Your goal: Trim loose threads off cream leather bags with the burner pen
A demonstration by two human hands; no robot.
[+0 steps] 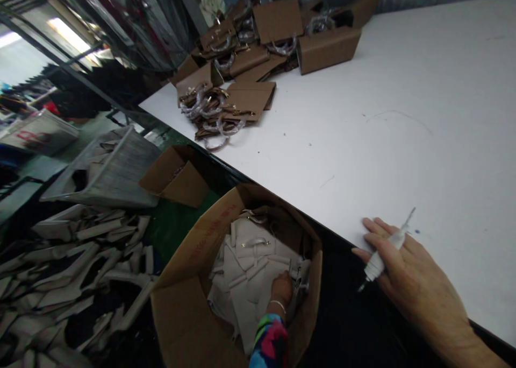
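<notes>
The right hand's fingers (377, 231) are narrowed around a white-wrapped tool (380, 260), at the near edge of the white table (455, 120), to the right of the large cardboard box (205, 233). The tool is slim, thick in its wrapped middle, with a thin tip at each end; one points up over the tabletop.

The left hand (281, 290), below a light bracelet and a multicoloured sleeve (272, 338), reaches into the large cardboard box. Its fingers are curled against the pale bag pieces (245, 276); whether they grip one cannot be told. These pieces are greyish beige, flat-panelled and overlapping, one with a short handle and small metal fittings.

The large cardboard box stands open against the table, red writing on an inner flap. Just beyond it is a smaller open carton (177, 182), contents unclear; further left, a grey bin (108, 166) holds pale pieces. Left of the large cardboard box lies a spread of pale pieces (76, 276). Beyond it, on the table, brown bags (250, 61) with plastic-wrapped handles are heaped.
</notes>
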